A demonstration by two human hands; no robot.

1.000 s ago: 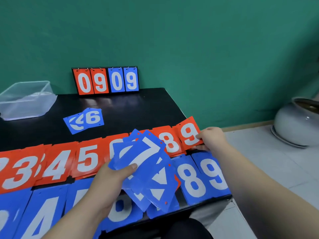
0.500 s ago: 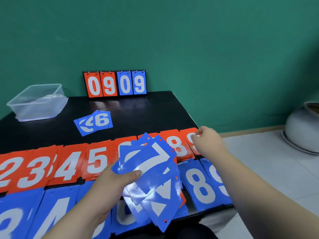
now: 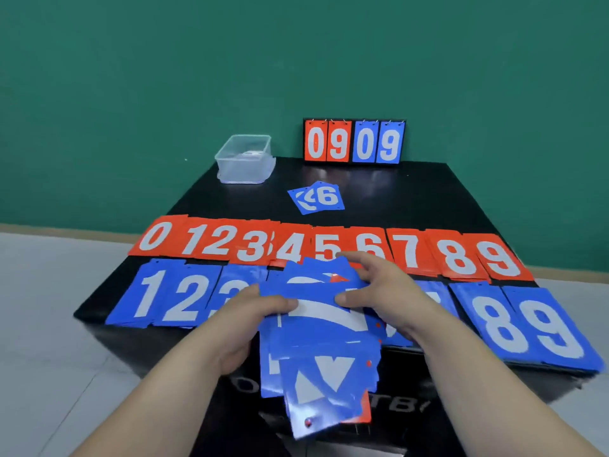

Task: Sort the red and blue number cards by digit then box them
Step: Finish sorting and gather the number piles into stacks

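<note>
A fanned stack of blue number cards (image 3: 316,344) hangs over the table's near edge. My left hand (image 3: 244,321) grips its left side, thumb on top. My right hand (image 3: 379,288) pinches the top card's right edge. A row of red cards (image 3: 333,249) runs 0 to 9 across the black table (image 3: 412,199). Below it lies a row of blue cards (image 3: 514,324); its middle is hidden by my hands. Two loose blue cards (image 3: 318,199), one a 6, lie farther back. A clear plastic box (image 3: 245,159) stands at the back left.
A flip scoreboard (image 3: 354,141) reading 09 09 stands at the table's back edge against the green wall. Grey floor lies on both sides of the table.
My right hand left the red 9 card and came back to the held blue stack. The view swung left, now showing the whole rows from 0 to 9.
</note>
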